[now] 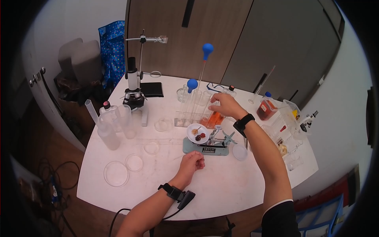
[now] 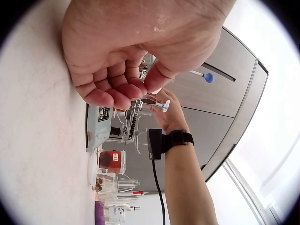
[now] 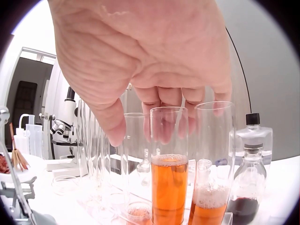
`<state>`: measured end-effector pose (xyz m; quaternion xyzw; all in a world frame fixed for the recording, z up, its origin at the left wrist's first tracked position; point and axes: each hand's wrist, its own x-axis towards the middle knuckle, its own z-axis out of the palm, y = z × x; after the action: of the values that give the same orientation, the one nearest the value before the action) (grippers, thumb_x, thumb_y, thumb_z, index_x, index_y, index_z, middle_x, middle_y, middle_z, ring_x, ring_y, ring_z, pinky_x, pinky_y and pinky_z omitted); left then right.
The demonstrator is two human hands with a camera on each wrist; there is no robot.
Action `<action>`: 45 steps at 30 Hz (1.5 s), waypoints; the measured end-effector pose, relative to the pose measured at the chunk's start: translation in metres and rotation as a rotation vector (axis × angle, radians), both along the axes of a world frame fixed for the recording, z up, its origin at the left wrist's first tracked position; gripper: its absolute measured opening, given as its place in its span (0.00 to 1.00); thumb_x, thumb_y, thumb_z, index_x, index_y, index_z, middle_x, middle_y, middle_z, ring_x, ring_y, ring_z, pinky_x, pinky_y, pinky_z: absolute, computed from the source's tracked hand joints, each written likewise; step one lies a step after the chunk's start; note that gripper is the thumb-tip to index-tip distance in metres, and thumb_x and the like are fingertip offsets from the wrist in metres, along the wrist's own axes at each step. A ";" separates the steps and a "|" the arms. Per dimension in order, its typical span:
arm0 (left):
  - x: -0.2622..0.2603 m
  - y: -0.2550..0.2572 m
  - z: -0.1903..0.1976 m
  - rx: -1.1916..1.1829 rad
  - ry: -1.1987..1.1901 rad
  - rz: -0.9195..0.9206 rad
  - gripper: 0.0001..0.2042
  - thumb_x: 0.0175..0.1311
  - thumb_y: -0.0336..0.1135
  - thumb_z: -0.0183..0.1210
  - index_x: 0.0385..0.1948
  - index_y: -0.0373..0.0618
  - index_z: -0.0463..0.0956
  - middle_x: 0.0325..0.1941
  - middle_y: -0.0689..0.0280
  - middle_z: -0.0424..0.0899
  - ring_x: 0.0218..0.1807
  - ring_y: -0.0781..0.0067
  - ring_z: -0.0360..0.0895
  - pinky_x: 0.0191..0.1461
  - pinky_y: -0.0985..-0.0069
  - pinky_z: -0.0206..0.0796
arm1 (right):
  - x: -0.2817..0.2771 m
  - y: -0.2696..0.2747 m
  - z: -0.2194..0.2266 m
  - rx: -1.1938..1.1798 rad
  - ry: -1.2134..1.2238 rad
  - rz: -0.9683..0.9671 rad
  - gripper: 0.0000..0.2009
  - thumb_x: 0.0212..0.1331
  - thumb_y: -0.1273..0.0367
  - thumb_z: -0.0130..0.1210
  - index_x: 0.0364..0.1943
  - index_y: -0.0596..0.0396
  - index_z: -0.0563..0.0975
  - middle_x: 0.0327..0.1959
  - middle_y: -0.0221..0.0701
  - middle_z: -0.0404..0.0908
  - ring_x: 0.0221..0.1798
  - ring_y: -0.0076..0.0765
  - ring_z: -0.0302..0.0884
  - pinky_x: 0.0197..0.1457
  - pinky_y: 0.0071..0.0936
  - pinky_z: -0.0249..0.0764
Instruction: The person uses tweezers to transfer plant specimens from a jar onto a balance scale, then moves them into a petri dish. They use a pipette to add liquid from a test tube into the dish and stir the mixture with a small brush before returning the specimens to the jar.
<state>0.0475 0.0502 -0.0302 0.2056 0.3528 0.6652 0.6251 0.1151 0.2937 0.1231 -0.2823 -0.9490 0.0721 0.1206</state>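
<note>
My right hand [image 1: 228, 105] hangs over the test tubes at the back of the table. In the right wrist view its thumb [image 3: 117, 131] comes down left of three upright tubes, and the fingertips show behind their glass. The middle tube [image 3: 169, 187] holds clear orange liquid, the right tube [image 3: 210, 199] is foamy on top, and the left tube [image 3: 137, 213] has a little at its bottom. Low in front of the balance [image 1: 190, 148], my left hand [image 1: 190, 164] has loosely curled fingers, with nothing visible in them. A white dish [image 1: 191, 134] of dried bits sits on the balance.
Left stand a microscope [image 1: 134, 85] and plastic bottles [image 1: 107, 136], with petri dishes [image 1: 116, 173] in front. Pipettes with blue bulbs [image 1: 207, 51] rise beside the right hand. A red-filled container [image 1: 265, 110] and glassware stand right. A dark-liquid bottle [image 3: 243, 206] is beyond the tubes.
</note>
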 end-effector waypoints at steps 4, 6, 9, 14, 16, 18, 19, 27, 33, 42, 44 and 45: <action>-0.001 0.000 0.000 -0.006 -0.003 -0.002 0.06 0.67 0.33 0.51 0.30 0.46 0.73 0.26 0.70 0.76 0.29 0.79 0.73 0.37 0.80 0.67 | 0.000 0.001 0.001 0.027 -0.018 -0.008 0.18 0.51 0.59 0.64 0.38 0.59 0.80 0.39 0.44 0.83 0.45 0.48 0.80 0.49 0.36 0.73; -0.002 0.000 0.002 -0.011 -0.004 -0.001 0.05 0.67 0.33 0.50 0.30 0.46 0.72 0.26 0.69 0.75 0.30 0.78 0.73 0.37 0.80 0.67 | -0.001 -0.001 0.005 0.014 -0.001 -0.032 0.18 0.50 0.58 0.64 0.37 0.59 0.80 0.38 0.43 0.83 0.45 0.47 0.80 0.49 0.37 0.73; -0.002 0.000 0.004 -0.023 -0.005 0.003 0.05 0.66 0.31 0.50 0.29 0.45 0.71 0.26 0.68 0.75 0.30 0.76 0.73 0.38 0.79 0.67 | -0.001 0.000 0.011 0.015 0.009 -0.040 0.18 0.50 0.58 0.65 0.36 0.59 0.80 0.38 0.43 0.83 0.44 0.47 0.80 0.49 0.37 0.73; -0.001 0.000 0.004 -0.037 0.002 0.010 0.05 0.66 0.32 0.50 0.29 0.46 0.71 0.26 0.68 0.74 0.30 0.76 0.72 0.39 0.78 0.67 | 0.003 0.001 0.025 0.069 0.068 -0.006 0.18 0.50 0.57 0.65 0.33 0.60 0.81 0.37 0.43 0.83 0.44 0.47 0.80 0.49 0.36 0.74; -0.001 0.000 0.004 -0.045 0.011 0.014 0.05 0.66 0.32 0.51 0.29 0.46 0.71 0.26 0.68 0.75 0.31 0.75 0.73 0.39 0.78 0.67 | 0.005 -0.002 0.036 0.094 0.073 -0.008 0.18 0.51 0.56 0.66 0.33 0.60 0.81 0.36 0.43 0.84 0.43 0.47 0.80 0.49 0.36 0.74; 0.000 -0.001 0.005 -0.047 0.020 0.013 0.05 0.65 0.32 0.51 0.30 0.46 0.72 0.26 0.68 0.74 0.31 0.75 0.73 0.39 0.77 0.67 | 0.008 -0.008 0.047 0.077 0.075 -0.033 0.18 0.51 0.56 0.65 0.33 0.60 0.81 0.36 0.44 0.83 0.44 0.47 0.81 0.48 0.37 0.75; 0.000 -0.001 0.005 -0.046 0.023 0.014 0.05 0.65 0.32 0.51 0.30 0.46 0.72 0.26 0.68 0.74 0.31 0.75 0.73 0.39 0.77 0.67 | 0.009 -0.010 0.052 0.069 0.078 -0.046 0.19 0.51 0.56 0.65 0.33 0.60 0.81 0.36 0.45 0.83 0.44 0.47 0.81 0.48 0.37 0.75; -0.001 -0.002 0.005 -0.025 0.024 0.017 0.05 0.65 0.32 0.50 0.29 0.46 0.71 0.26 0.67 0.74 0.30 0.74 0.72 0.38 0.76 0.67 | 0.033 -0.029 0.101 0.051 0.207 -0.027 0.20 0.49 0.54 0.66 0.32 0.61 0.81 0.29 0.41 0.82 0.36 0.39 0.80 0.40 0.32 0.74; -0.001 -0.003 0.006 -0.008 0.037 0.020 0.05 0.65 0.32 0.48 0.29 0.46 0.70 0.27 0.67 0.74 0.32 0.74 0.72 0.39 0.75 0.67 | 0.066 -0.053 0.139 -0.008 0.314 -0.043 0.22 0.47 0.54 0.66 0.30 0.62 0.81 0.30 0.42 0.84 0.34 0.36 0.81 0.39 0.30 0.75; 0.000 -0.005 0.011 0.004 0.011 0.025 0.06 0.65 0.34 0.49 0.27 0.46 0.70 0.26 0.68 0.72 0.31 0.73 0.71 0.39 0.76 0.67 | 0.137 -0.104 0.154 -0.080 0.387 -0.083 0.16 0.54 0.58 0.65 0.32 0.59 0.79 0.31 0.30 0.81 0.34 0.26 0.77 0.38 0.27 0.74; 0.002 -0.006 0.015 -0.016 0.011 0.034 0.07 0.64 0.34 0.49 0.26 0.46 0.69 0.25 0.68 0.71 0.31 0.73 0.70 0.38 0.76 0.67 | 0.151 -0.119 0.148 -0.202 0.420 -0.132 0.16 0.54 0.59 0.65 0.32 0.59 0.78 0.32 0.30 0.81 0.35 0.26 0.78 0.42 0.29 0.74; 0.002 -0.006 0.015 -0.011 0.010 0.032 0.06 0.64 0.34 0.50 0.27 0.46 0.69 0.25 0.68 0.71 0.31 0.73 0.70 0.38 0.76 0.67 | 0.157 -0.124 0.142 -0.239 0.429 -0.147 0.16 0.53 0.59 0.66 0.32 0.59 0.78 0.32 0.30 0.81 0.36 0.26 0.77 0.44 0.29 0.74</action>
<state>0.0496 0.0442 -0.0157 0.1999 0.3630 0.6719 0.6138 0.2724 0.1692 0.2652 -0.3411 -0.8634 0.2329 0.2897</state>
